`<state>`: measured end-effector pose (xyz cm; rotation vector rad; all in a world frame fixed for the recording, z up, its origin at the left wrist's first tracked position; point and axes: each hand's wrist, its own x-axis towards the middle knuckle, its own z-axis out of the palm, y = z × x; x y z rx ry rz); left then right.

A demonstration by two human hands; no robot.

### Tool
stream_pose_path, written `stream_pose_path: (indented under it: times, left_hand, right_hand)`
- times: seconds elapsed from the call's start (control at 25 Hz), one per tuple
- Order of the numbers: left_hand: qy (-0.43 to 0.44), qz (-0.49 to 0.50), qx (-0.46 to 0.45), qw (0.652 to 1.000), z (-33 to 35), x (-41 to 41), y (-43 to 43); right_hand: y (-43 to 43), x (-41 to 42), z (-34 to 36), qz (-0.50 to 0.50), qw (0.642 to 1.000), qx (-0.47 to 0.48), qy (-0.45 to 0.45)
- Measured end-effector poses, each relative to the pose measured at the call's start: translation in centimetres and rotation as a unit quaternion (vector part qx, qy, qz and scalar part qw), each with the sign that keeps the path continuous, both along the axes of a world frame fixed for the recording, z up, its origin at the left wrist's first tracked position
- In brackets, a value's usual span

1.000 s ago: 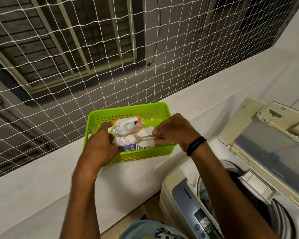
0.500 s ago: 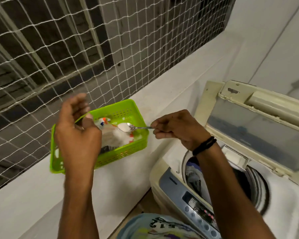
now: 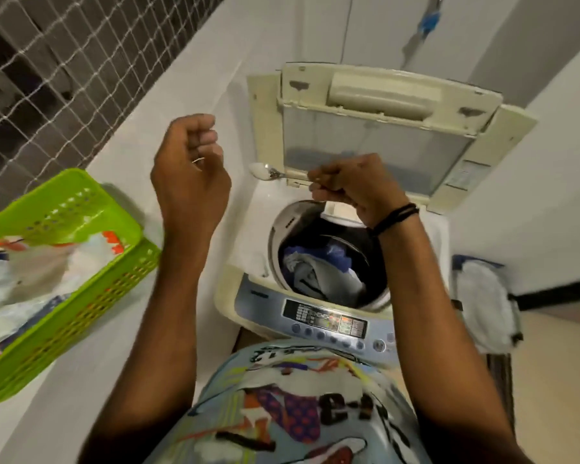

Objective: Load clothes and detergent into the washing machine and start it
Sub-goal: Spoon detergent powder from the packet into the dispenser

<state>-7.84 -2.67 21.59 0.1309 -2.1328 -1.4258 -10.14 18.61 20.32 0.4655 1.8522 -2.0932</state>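
A top-loading washing machine (image 3: 416, 242) stands with its lid (image 3: 375, 145) raised, and blue and grey clothes (image 3: 318, 269) lie in the drum. My right hand (image 3: 355, 189) grips a metal spoon (image 3: 268, 172) heaped with white detergent powder, held level above the machine's back left corner. My left hand (image 3: 191, 169) hovers beside the spoon with its fingers curled and nothing in it. The detergent packet (image 3: 31, 272) lies in a green plastic basket (image 3: 81, 296) on the white ledge at the left.
The control panel (image 3: 325, 321) with a row of buttons runs along the machine's front edge. A white net (image 3: 47, 78) covers the opening above the ledge. A white laundry bag (image 3: 486, 306) stands to the right of the machine. White walls close in behind.
My right hand has carried the filled spoon from the basket over to the machine. My left hand let go of the detergent packet and followed to the right. My view turned toward the drum.
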Motion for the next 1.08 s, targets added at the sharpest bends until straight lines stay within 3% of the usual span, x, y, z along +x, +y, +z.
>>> stream_pose_path:
  times: [0.24,0.4,0.52,0.64,0.8,1.08]
  left_hand:
    - [-0.191,-0.085,-0.076,0.975,-9.9,-6.6,6.8]
    - [-0.354,-0.156,-0.114,0.915,-17.2,-9.3,10.4]
    - [-0.428,-0.206,-0.108,0.873,-20.3,-10.1,12.3]
    - [-0.453,-0.234,-0.080,0.856,-21.9,-10.8,14.3]
    - [-0.459,-0.260,-0.126,0.840,-23.4,-11.2,15.6]
    - [-0.453,-0.257,-0.134,0.843,-23.8,-11.4,15.7]
  right_hand:
    - [8.0,-2.3,-9.1,-0.137,0.987,0.081,-0.022]
    - [11.2,-3.2,-15.5,-0.160,0.964,0.190,-0.095]
    - [11.5,-3.2,-19.2,-0.197,0.944,0.237,-0.119]
    - [11.0,-3.2,-21.9,-0.174,0.930,0.314,-0.083]
    - [9.8,-2.8,-23.5,-0.083,0.895,0.437,0.007]
    - [8.7,-2.1,-23.8,-0.071,0.856,0.504,0.088]
